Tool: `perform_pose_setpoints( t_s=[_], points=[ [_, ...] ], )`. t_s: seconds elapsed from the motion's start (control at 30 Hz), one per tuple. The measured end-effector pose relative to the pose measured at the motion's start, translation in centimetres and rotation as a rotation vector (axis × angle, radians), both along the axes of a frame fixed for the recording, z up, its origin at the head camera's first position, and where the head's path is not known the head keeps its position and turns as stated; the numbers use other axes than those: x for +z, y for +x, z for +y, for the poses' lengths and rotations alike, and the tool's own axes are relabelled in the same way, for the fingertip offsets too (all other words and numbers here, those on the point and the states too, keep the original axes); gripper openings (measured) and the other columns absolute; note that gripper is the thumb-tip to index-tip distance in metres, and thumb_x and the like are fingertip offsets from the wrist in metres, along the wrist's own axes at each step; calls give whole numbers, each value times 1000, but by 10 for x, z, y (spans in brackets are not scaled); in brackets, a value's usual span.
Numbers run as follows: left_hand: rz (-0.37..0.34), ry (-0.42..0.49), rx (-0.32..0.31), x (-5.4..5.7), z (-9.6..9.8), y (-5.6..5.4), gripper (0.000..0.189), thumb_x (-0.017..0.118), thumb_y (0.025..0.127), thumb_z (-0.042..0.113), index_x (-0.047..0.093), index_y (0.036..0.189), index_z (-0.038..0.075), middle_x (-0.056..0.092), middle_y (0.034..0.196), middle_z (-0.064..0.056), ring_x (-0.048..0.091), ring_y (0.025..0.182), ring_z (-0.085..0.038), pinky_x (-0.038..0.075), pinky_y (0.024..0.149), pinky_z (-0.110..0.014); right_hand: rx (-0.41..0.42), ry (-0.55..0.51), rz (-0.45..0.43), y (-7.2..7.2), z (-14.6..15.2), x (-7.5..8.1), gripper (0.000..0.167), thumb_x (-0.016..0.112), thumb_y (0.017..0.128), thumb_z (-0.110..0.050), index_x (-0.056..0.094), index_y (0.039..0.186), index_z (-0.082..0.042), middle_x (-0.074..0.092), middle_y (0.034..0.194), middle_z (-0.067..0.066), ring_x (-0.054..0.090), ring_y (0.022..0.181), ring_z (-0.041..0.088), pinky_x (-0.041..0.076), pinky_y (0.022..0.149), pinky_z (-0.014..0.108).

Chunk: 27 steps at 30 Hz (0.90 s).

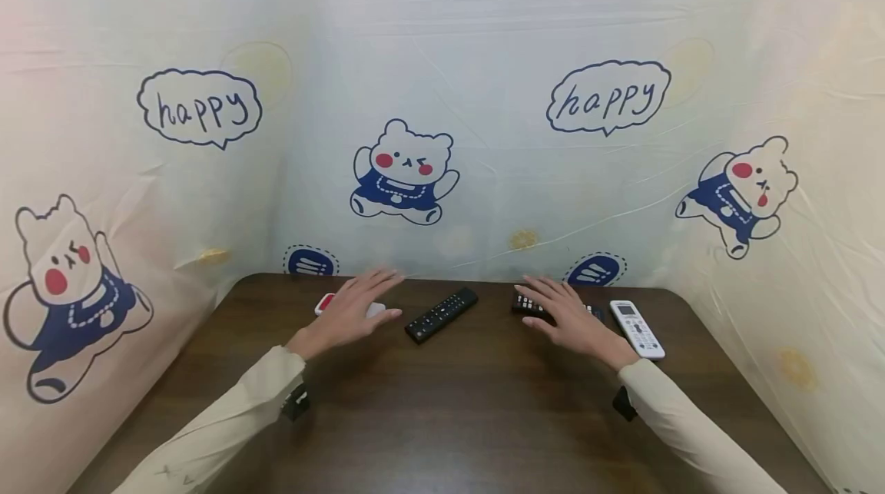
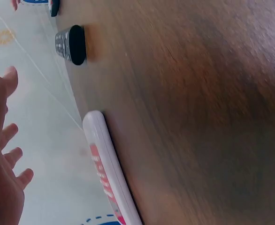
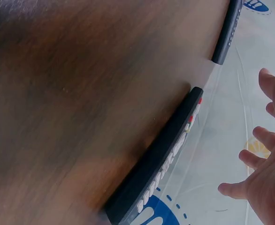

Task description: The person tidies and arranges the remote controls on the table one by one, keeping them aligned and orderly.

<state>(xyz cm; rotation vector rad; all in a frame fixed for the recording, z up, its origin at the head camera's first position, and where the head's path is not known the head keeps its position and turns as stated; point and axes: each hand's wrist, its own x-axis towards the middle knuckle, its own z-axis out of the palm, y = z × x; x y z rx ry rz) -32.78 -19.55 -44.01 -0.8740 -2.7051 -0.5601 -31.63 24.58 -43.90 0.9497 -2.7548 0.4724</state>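
Observation:
In the head view my left hand (image 1: 348, 311) hovers over a white remote control with red buttons (image 2: 110, 171), partly hiding it. Its fingers are spread and hold nothing; the left wrist view shows them apart from the remote. My right hand (image 1: 572, 320), also with loosely spread fingers, hangs above a black remote control with white and coloured buttons (image 3: 157, 152) and covers its middle. Between the two hands a slim black remote control (image 1: 441, 315) lies slanted on the table. A white remote control with a small screen (image 1: 638, 330) lies to the right of my right hand.
The dark brown wooden table (image 1: 429, 417) has rounded far corners. A pale curtain printed with bears (image 1: 498, 94) hangs close behind it and along both sides. A dark wrist device (image 1: 296, 402) sits under the left sleeve, another (image 1: 624, 404) under the right.

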Motion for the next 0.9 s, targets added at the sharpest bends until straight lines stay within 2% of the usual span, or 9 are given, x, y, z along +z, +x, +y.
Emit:
perform_pose_setpoints(
  t_s=[0.27, 0.43, 0.63, 0.73, 0.8, 0.9],
  points=[
    [13, 13, 54, -3, -11, -2, 64, 70, 99, 41, 50, 156, 20, 46, 163, -9, 39, 152, -36, 32, 121, -67, -43, 19, 15, -3, 11, -3, 60, 64, 105, -32, 44, 160, -15, 37, 168, 13, 33, 153, 42, 19, 121, 77],
    [-4, 12, 82, -4, -20, -5, 59, 69, 101, 38, 52, 155, 19, 48, 162, -10, 44, 149, -37, 34, 120, -67, -62, 10, -2, -5, 15, -6, 58, 65, 105, -28, 47, 158, -13, 40, 165, 16, 35, 151, 44, 21, 120, 77],
    [-25, 41, 145, -2, -36, -7, 56, 71, 99, 36, 57, 150, 15, 54, 156, -14, 51, 141, -41, 39, 115, -69, -95, 55, -30, -8, 17, -14, 58, 65, 105, -27, 46, 159, -14, 42, 163, 19, 37, 150, 45, 23, 120, 76],
    [-52, 52, 173, -2, -43, -8, 57, 73, 98, 34, 57, 149, 13, 53, 156, -17, 51, 141, -43, 40, 114, -70, -112, 60, -27, -9, 19, -16, 57, 64, 105, -27, 47, 158, -12, 42, 162, 21, 38, 150, 45, 24, 119, 76],
    [-70, 46, 199, -4, -45, -9, 57, 73, 98, 34, 57, 148, 11, 52, 155, -20, 50, 141, -45, 39, 114, -71, -121, 59, -13, -9, 21, -16, 55, 64, 106, -25, 48, 157, -10, 43, 161, 22, 39, 148, 45, 26, 118, 76],
    [-72, 55, 253, -14, -46, -9, 53, 73, 99, 31, 61, 143, 6, 55, 151, -23, 52, 138, -47, 40, 113, -72, -134, 62, 23, -8, 27, -16, 52, 64, 105, -23, 53, 153, -8, 46, 158, 23, 42, 146, 46, 30, 116, 75]
  ],
)
